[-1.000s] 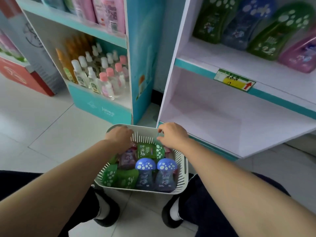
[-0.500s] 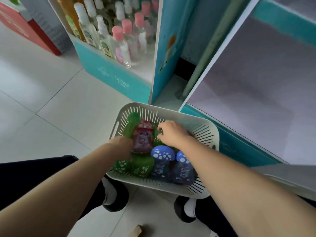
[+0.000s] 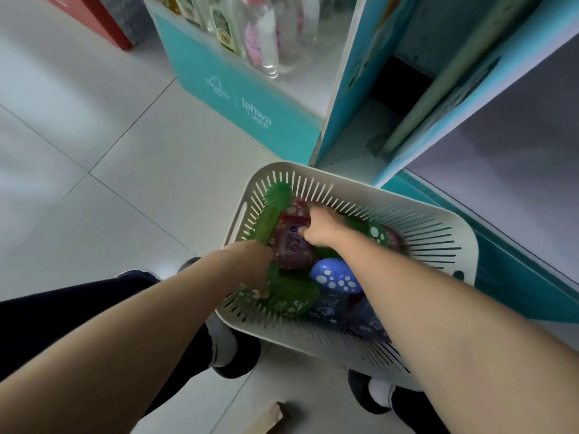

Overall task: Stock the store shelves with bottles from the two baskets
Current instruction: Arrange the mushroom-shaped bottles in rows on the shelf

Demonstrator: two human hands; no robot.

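Observation:
A white slotted basket [image 3: 438, 223] stands on the floor between my feet, holding green, maroon and blue spotted-cap bottles. My left hand [image 3: 250, 264] reaches in at its left side, fingers curled around the lower end of a long green bottle [image 3: 275, 205] that leans against the basket wall. My right hand [image 3: 319, 227] is closed on the top of a maroon bottle [image 3: 293, 250] in the middle. A blue-capped bottle [image 3: 336, 278] stands just under my right forearm. More green bottles [image 3: 294, 296] lie at the front left.
The white shelf [image 3: 517, 170] with a teal edge opens at the right, close to the basket. A teal display stand [image 3: 238, 98] with pump bottles [image 3: 260, 48] is at the back left. My shoes [image 3: 233, 349] flank the basket; a cardboard scrap [image 3: 269, 418] lies near.
My view has tilted down onto the basket. Both hands left the basket's far rim and went inside; the right hand shifted left onto the maroon bottle, the left onto the green one.

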